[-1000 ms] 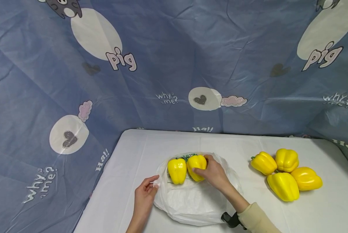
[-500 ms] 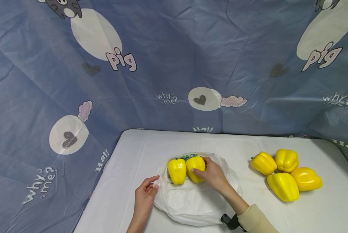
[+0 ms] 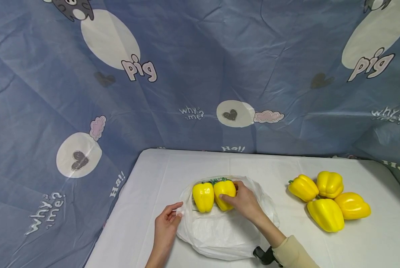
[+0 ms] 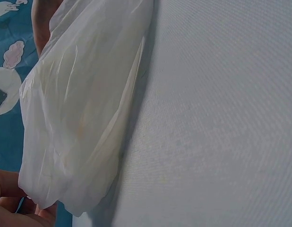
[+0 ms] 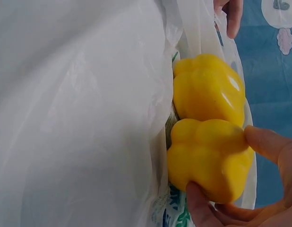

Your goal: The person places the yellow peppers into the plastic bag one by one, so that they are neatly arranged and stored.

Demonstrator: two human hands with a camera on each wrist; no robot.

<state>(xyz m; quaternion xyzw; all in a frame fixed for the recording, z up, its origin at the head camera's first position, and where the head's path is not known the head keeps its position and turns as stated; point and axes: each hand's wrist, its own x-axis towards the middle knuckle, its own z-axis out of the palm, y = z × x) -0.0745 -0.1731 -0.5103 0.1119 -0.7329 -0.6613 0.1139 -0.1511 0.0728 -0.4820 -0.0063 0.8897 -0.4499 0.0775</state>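
Note:
A white plastic bag [image 3: 226,238] with green print lies spread with its mouth facing up. Inside, toward the far side, two yellow bell peppers sit side by side: a left pepper [image 3: 203,197] and a right pepper [image 3: 224,194]. My right hand [image 3: 248,201] holds the right pepper between thumb and fingers; in the right wrist view this pepper [image 5: 207,161] touches its neighbour [image 5: 210,90]. At the bag's left rim, my left hand [image 3: 166,225] pinches the plastic between thumb and fingers. The left wrist view shows the bag's outer side [image 4: 84,109] hanging from that hand.
Several more yellow bell peppers lie grouped on the right of the white table [image 3: 146,175], among them a front pepper [image 3: 326,216]. A black strap mount [image 3: 265,255] sits at my right wrist. A blue printed cloth [image 3: 186,74] hangs behind and at the left.
My right hand has shifted the right pepper slightly left and toward me, against the other pepper. The left hand keeps its place on the bag's rim.

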